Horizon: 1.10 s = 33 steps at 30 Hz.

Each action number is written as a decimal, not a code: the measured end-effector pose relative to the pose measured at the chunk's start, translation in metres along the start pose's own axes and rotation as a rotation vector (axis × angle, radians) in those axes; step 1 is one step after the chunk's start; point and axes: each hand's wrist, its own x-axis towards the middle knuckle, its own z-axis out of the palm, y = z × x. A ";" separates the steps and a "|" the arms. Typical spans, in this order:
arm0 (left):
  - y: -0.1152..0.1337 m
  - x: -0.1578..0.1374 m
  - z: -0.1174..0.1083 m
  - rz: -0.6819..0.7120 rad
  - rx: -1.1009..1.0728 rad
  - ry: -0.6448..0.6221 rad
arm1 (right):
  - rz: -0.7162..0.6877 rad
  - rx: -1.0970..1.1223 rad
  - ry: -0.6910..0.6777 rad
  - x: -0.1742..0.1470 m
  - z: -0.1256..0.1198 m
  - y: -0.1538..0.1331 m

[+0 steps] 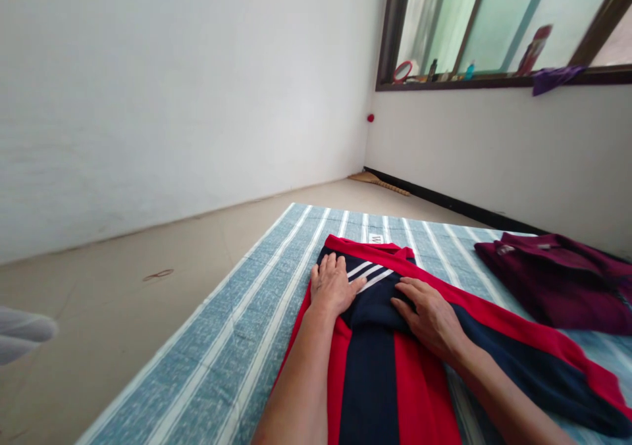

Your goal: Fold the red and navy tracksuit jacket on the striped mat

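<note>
A red and navy jacket [372, 379] with white slanting stripes lies partly folded on a blue striped cloth [217, 346]. One of its sleeves [533, 353] stretches out to the right. My left hand [333, 284] rests flat on the navy part near the far edge, fingers spread, beside the white stripes. To the right, my right hand [427, 313] lies on the jacket where the sleeve meets the body, its fingers stretched out. Neither hand grips the fabric visibly. My forearms cover part of the jacket.
A folded maroon garment [557, 280] lies on the cloth at the right. On the floor are a broom [378, 180] by the wall corner and a thin brown loop [158, 274]. Small items and a purple cloth [555, 79] sit on the window sill. Something white [24, 333] shows at the left edge.
</note>
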 end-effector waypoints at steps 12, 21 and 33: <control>0.009 0.003 0.008 0.193 -0.034 -0.080 | -0.021 -0.079 0.047 0.002 0.003 -0.005; 0.009 0.003 0.010 0.161 0.040 -0.074 | -0.043 -0.077 0.172 0.004 0.000 -0.011; 0.001 0.007 0.012 0.153 -0.004 -0.047 | -0.320 0.042 0.051 -0.002 0.001 -0.050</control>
